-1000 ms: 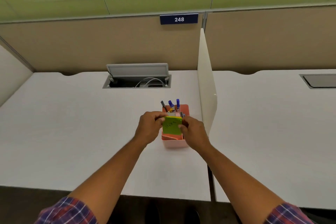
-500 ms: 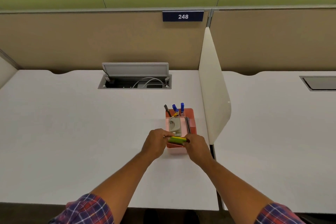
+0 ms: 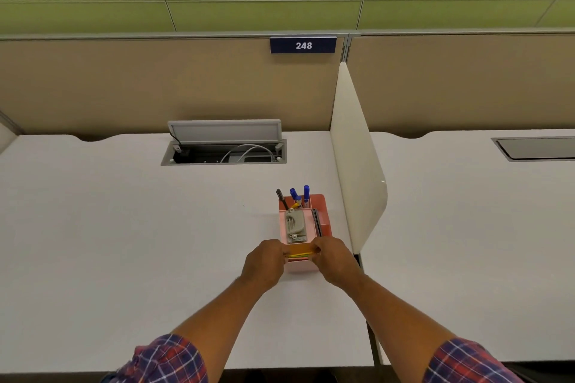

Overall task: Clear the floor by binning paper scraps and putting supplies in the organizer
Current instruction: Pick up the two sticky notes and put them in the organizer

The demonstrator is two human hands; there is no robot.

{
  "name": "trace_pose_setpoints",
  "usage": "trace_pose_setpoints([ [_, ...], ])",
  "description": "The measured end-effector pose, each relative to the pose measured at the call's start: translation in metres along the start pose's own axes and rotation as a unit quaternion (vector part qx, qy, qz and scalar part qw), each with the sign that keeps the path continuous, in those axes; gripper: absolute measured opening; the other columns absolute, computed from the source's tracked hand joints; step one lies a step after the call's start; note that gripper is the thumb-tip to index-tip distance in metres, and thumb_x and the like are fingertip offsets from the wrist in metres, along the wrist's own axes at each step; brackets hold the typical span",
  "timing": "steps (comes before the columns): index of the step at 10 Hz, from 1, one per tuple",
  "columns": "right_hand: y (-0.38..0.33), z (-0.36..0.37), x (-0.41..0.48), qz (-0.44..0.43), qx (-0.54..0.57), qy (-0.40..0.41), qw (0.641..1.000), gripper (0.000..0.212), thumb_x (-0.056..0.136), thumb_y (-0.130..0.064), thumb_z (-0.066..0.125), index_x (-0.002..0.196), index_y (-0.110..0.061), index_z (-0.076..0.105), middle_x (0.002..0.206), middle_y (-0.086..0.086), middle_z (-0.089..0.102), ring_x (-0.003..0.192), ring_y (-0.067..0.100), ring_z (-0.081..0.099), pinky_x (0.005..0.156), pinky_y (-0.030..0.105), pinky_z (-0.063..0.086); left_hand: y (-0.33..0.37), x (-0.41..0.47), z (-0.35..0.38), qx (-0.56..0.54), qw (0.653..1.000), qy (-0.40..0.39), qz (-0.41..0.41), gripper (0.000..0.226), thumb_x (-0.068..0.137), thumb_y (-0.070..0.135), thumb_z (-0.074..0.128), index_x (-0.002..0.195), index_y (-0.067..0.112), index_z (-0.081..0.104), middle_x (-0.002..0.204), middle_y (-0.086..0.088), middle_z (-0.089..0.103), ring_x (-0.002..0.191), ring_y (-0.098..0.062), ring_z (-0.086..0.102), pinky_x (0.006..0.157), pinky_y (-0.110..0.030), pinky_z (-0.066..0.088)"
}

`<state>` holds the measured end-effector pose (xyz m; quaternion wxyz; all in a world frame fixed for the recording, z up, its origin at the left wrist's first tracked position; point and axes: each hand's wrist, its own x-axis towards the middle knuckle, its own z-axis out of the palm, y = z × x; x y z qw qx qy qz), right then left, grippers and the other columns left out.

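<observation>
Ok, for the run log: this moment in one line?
left hand, right hand pinch sticky-note pad | at organizer near end | hole punch stowed

A white desk [image 3: 109, 227] stands beneath a beige partition [image 3: 124, 87] bearing a blue plate marked 248 [image 3: 303, 45], its cable hatch [image 3: 224, 152] open, lid raised; a cream divider [image 3: 354, 165] separates the neighbouring desk [image 3: 466, 227]

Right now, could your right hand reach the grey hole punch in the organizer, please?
Probably yes, once it lets go: the right hand pinches the sticky-note pad with the left hand, but the hole punch lies uncovered just beyond it in the organizer.
</observation>
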<state>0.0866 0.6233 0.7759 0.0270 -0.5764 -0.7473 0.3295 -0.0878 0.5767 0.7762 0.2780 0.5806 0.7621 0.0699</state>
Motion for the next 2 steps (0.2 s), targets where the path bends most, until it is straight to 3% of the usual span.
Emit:
trace_pose_setpoints([
  [1,-0.0037,-0.0155,-0.0012,0.017,-0.007,0.014,1.0,0.017,0.1,-0.032,0.064,0.11,-0.019,0.068,0.107,0.003,0.07,0.1,0.019,0.069,0.096,0.034,0.059,-0.0028,-0.0039,-0.0069,0.007,1.0,0.0,0.023,0.038,0.096,0.038,0.069,0.133,0.028,0.066,0.133,0.001,0.068,0.117,-0.019,0.065,0.094,-0.028,0.052],
  [2,-0.0063,-0.0226,-0.0017,0.019,0.008,0.04,0.999,0.024,0.099,-0.039,0.063,0.115,-0.021,0.065,0.109,0.001,0.069,0.099,0.019,0.069,0.092,0.033,0.06,-0.0072,-0.0033,-0.0109,0.035,0.998,0.017,0.04,0.05,0.097,0.046,0.065,0.144,0.03,0.057,0.149,0.001,0.058,0.133,-0.019,0.057,0.107,-0.033,0.048],
])
